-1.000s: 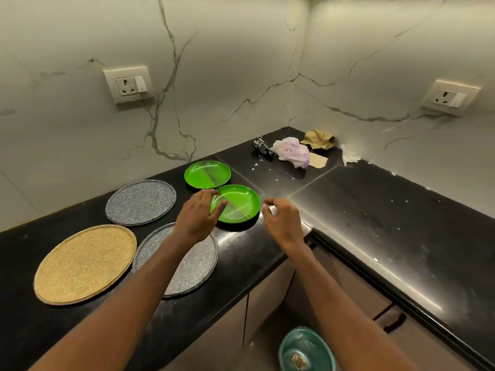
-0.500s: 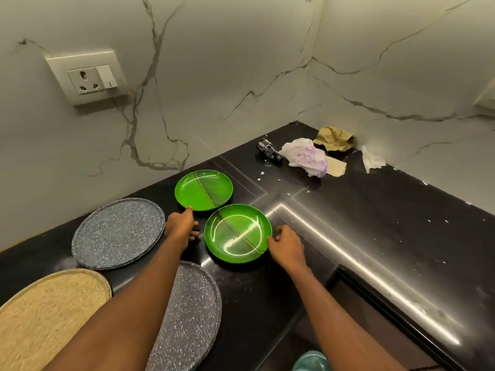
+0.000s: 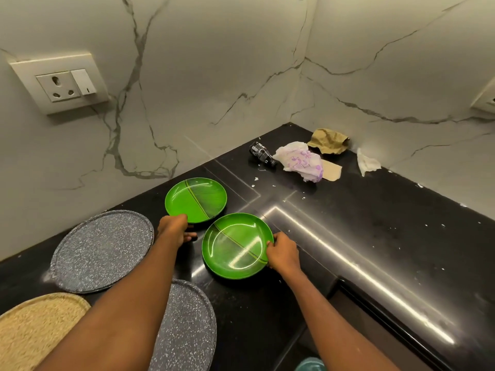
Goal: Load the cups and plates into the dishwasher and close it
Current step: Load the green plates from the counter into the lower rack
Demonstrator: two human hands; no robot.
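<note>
The near green plate [image 3: 235, 245] and far green plate [image 3: 195, 200] lie flat near the countertop's [image 3: 348, 236] back corner. The right hand [image 3: 284, 254] pinches the near plate's right rim. The left hand [image 3: 172, 231] curls its fingers onto the far plate's near rim. Risk: shallow rim grips slip on glossy plates at lift-off.

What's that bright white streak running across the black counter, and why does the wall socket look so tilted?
Head view: the streak is glare, a light mirrored in the glossy counter; the nearer green plate, which the right hand pinches, shows an arc of it too. Head view, left edge: wide-angle distortion skews the wall socket, and the woven mat looks blurred.
</note>
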